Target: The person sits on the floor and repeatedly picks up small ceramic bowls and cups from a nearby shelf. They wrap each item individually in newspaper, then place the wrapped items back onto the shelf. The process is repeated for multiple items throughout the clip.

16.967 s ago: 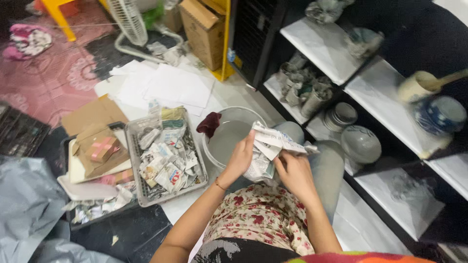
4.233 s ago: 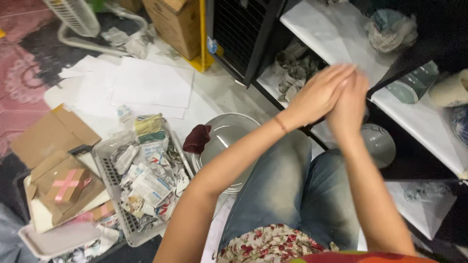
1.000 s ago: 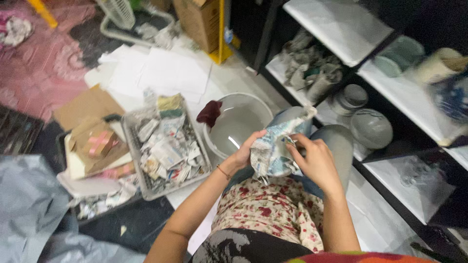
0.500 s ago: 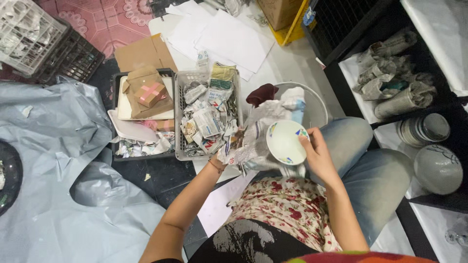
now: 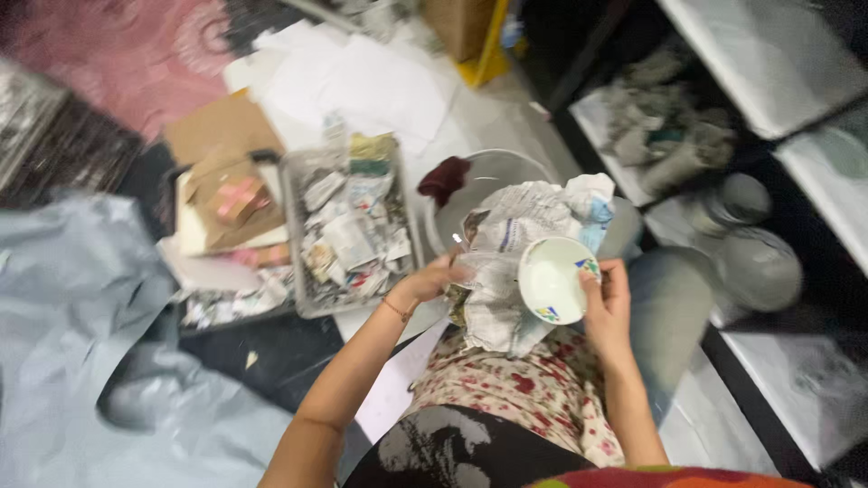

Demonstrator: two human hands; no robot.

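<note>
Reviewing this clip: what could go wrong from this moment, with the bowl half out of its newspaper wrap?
The right hand grips the white bowl only at its rim, so it could slip and break. The crumpled newspaper, pinched by the left hand, might snag it. The metal basin lies just beyond.

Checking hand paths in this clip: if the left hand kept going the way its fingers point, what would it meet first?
The left hand points toward the crumpled newspaper it already grips; straight on lies the small white bowl held by the right hand. Depth is unclear, so that is likely, not certain.
</note>
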